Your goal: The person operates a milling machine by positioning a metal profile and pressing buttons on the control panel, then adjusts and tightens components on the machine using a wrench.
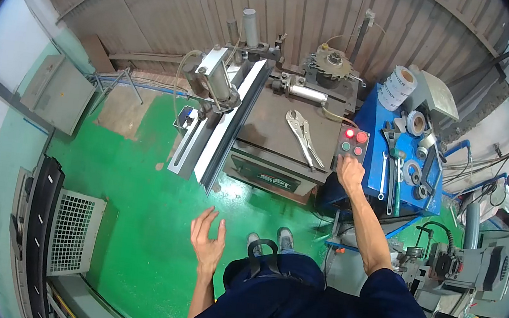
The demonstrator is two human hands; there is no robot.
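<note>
My right hand (350, 174) is at the lower edge of a small control box (362, 148) with red and green buttons, one of them lit red. Its fingers are bunched and bent against the box, and nothing shows in them. Off the near end of a long black-and-white profile (228, 131), my left hand (207, 241) hangs in the air, fingers apart and holding nothing. The profile lies on a slotted rail beneath a pneumatic clamp cylinder (217, 78). Locking pliers (303, 138) rest on the machine table (265, 122), left of the control box.
A toothed circular saw blade (331, 65) sits at the table's back, behind a horizontal cylinder (307, 93). The blue bench (367, 119) at right carries wrenches, a hammer and tape rolls. A grey grille panel (75, 235) stands at lower left on the green floor (140, 208).
</note>
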